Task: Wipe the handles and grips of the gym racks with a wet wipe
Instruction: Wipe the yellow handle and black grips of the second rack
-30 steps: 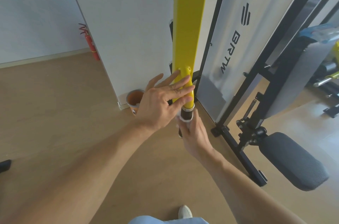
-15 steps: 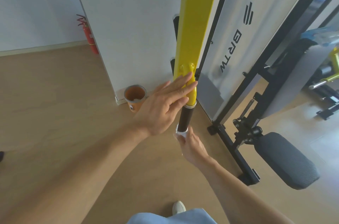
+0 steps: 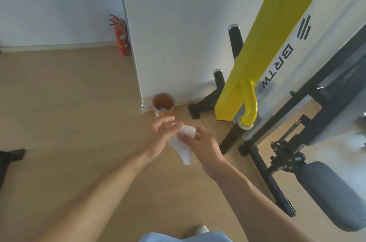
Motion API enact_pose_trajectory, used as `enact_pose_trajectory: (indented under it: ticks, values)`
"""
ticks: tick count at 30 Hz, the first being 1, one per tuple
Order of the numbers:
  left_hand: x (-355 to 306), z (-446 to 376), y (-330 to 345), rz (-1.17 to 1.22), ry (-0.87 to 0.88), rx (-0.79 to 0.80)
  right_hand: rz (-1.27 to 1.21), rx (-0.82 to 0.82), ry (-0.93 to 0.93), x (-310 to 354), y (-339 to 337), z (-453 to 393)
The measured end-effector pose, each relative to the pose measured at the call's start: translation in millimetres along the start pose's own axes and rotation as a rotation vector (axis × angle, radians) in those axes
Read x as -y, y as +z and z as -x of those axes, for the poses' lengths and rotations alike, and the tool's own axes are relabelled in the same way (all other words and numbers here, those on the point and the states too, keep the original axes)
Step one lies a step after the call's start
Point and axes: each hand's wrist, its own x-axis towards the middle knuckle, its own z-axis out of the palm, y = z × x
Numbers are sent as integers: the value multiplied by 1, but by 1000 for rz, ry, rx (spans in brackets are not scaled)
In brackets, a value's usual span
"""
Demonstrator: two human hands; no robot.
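A yellow lever arm (image 3: 267, 47) slopes down from the upper right and ends in a curved yellow neck with a black grip (image 3: 231, 137) hanging below it. Both hands are off the machine, left of the grip. A white wet wipe (image 3: 181, 143) hangs between them. My right hand (image 3: 202, 147) pinches its upper part with thumb and fingers. My left hand (image 3: 160, 135) has its fingers spread, the fingertips resting on the wipe's top edge. Two more black pegs (image 3: 235, 41) stand behind the yellow arm.
An orange tub (image 3: 163, 105) stands open on the wooden floor by the corner of a white partition. A red fire extinguisher (image 3: 120, 36) is by the wall. A black frame with a padded roller (image 3: 332, 194) fills the right side. My shoe shows at the bottom.
Both hands have left the yellow arm and black grip and come together to the left with the wipe. The view has shifted, so the arm now lies to the right.
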Motion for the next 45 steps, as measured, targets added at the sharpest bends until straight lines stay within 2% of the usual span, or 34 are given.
enact_pose_trajectory:
  ticks: [3,7,9,11,13,16,19,21,26,30,34,39,43,45]
  values:
    - [5,-4,-22,100,-121,-26,-42,21,-1,5,23,-6]
    - [9,-20,-43,111,-69,-109,-160,92,29,17,49,-20]
    - [13,-35,-52,133,-46,-171,-224,49,46,23,60,-31]
    - [16,-55,-61,157,-44,-202,-299,-86,102,25,68,-50]
    - [17,-79,-68,150,-34,-185,-347,-163,182,27,73,-73]
    - [13,-121,-73,87,5,-145,-486,-105,255,34,73,-110]
    - [3,-167,-73,9,33,-101,-511,-16,198,41,67,-149]
    - [-6,-198,-69,-55,43,-65,-486,-40,138,47,60,-173]
    - [-40,-260,-51,-103,64,-6,-540,-242,137,80,36,-209]
    - [-56,-293,-25,-86,66,109,-509,-412,65,94,23,-215]
    - [-63,-316,8,-135,111,324,-553,-595,-7,102,15,-204]
    - [-66,-334,59,-133,110,565,-679,-939,-123,116,-1,-183]
    - [-65,-343,89,-248,205,751,-852,-1172,-229,126,-5,-176]
    - [-65,-346,97,-315,235,848,-812,-1353,-247,127,-4,-180]
